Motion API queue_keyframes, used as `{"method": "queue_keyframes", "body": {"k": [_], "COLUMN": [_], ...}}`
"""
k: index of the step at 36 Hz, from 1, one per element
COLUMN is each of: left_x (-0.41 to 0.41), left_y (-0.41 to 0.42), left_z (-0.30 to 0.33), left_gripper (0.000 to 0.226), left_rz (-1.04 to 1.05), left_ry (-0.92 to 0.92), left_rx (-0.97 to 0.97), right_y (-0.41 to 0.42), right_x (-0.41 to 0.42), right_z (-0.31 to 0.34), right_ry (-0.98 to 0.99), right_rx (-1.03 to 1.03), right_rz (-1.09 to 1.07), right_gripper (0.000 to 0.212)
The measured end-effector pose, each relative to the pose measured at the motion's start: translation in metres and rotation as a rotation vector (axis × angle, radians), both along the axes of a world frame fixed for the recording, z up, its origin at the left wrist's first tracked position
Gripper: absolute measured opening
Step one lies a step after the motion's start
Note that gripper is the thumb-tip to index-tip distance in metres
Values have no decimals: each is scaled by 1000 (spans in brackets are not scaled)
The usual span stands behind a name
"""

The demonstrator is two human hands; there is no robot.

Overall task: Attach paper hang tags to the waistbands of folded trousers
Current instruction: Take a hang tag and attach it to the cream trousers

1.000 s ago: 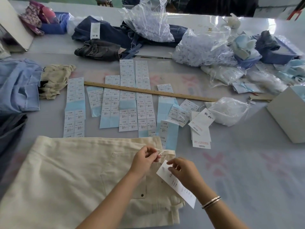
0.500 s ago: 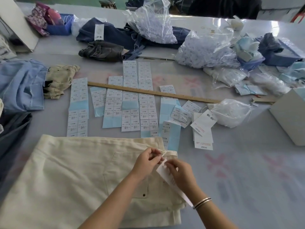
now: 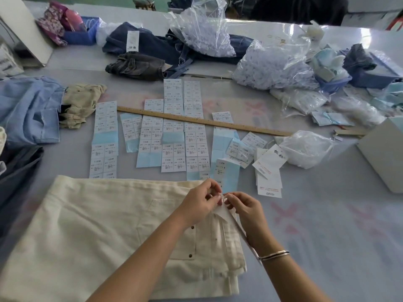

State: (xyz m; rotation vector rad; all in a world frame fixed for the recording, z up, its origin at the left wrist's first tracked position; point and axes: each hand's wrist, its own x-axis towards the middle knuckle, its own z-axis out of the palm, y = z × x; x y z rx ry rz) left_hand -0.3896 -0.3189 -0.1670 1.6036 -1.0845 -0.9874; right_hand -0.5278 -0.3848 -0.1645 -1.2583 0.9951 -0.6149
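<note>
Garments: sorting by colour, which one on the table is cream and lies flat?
The cream trousers under both hands; the others are blue, dark or crumpled beige.

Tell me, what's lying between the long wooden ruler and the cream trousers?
In the head view, rows of label sheets, white stickers on pale blue backing, cover the table between the wooden ruler and the cream trousers.

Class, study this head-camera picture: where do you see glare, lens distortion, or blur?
Head view: glare whitens the far table behind the clear plastic bags; the wide lens bows the table edges and the wooden ruler; the cream trousers soften at the left edge; small sticker-sheet print is unreadable.
</note>
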Motion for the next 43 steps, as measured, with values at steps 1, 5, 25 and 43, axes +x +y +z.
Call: {"method": "queue_keyframes", "body": {"k": [1, 5, 25, 43], "left_x": [0, -1, -2, -1], "left_y": [0, 0, -1, 0], "left_z": [0, -1, -5, -7], "left_gripper": [10, 16, 21, 24], "left_rz": [9, 29, 30, 3], "left_ry": [13, 59, 59, -6], "left_rx": [-5, -12, -1, -6], "right_y": [1, 4, 1, -2], "right_x": [0, -2, 0, 0], "right_z": [1, 1, 2, -2], "right_ry": [-12, -42, -70, -51], "right_rx": [9, 59, 107, 85], "right_rz": [-4, 0, -5, 27], "right_gripper": [22, 20, 21, 13]}}
